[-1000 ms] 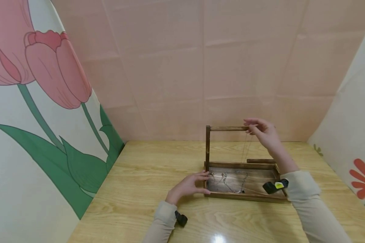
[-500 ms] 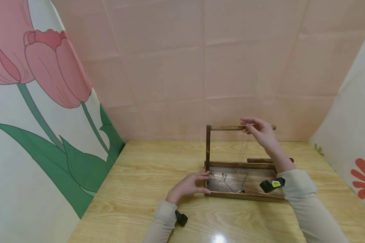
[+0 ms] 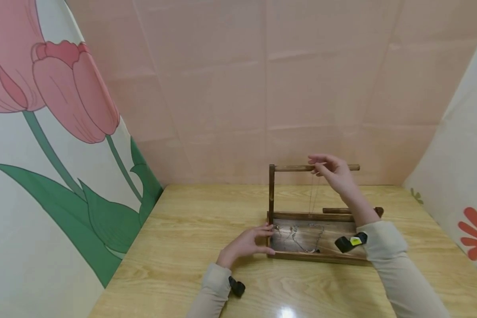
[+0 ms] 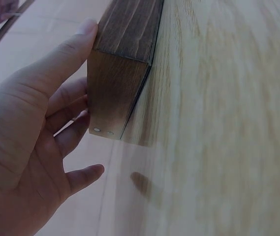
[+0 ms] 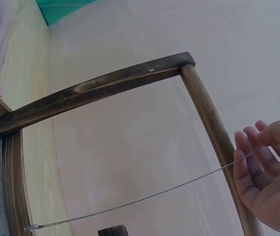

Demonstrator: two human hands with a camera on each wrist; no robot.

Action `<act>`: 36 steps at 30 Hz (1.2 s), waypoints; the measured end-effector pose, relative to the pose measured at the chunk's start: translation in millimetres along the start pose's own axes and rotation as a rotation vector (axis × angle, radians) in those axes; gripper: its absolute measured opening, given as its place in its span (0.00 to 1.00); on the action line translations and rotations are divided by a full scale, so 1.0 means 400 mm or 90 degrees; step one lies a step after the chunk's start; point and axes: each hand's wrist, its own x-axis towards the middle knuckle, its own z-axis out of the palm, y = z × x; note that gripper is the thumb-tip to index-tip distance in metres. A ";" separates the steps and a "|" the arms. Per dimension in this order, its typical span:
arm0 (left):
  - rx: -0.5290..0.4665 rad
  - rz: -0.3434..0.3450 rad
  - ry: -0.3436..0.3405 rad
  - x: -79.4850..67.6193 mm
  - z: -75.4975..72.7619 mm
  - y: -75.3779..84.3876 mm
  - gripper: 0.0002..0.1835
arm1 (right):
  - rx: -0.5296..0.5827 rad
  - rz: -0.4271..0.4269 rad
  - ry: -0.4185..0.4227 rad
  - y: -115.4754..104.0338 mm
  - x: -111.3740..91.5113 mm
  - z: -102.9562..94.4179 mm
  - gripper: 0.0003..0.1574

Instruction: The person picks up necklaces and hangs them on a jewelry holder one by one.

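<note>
A dark wooden jewelry stand stands on the table, with a tray base, a left post and a top bar. My left hand holds the tray's left end, thumb at the front corner and fingers along the end wall. Beside the top bar, my right hand pinches a thin necklace, fingertips close to the bar. The necklace hangs down from the fingers, a small bright piece at its lower end. Several silver chains lie in the tray.
A shorter, lower bar runs behind the tray on the right. The light wood table reaches back to a pink backdrop. A tulip-printed sheet hangs on the left, a flower-printed one on the right.
My right hand has slid left along the top bar, the hanging necklace moving with it, and the bar's right end has come into view. My left hand has stayed put.
</note>
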 end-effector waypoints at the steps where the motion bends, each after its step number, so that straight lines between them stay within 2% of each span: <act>1: -0.003 -0.001 0.000 0.000 0.001 0.000 0.37 | -0.002 0.003 -0.001 -0.001 0.000 0.002 0.20; 20: 0.001 0.004 0.001 0.002 0.002 0.000 0.36 | 0.043 0.003 -0.008 -0.016 0.016 0.045 0.20; 31: 0.000 0.005 0.005 0.002 0.004 -0.001 0.37 | 0.031 -0.001 -0.008 -0.018 0.020 0.061 0.18; 36: -0.001 0.005 0.006 0.005 0.005 -0.001 0.37 | 0.037 0.002 -0.008 -0.054 0.011 0.071 0.17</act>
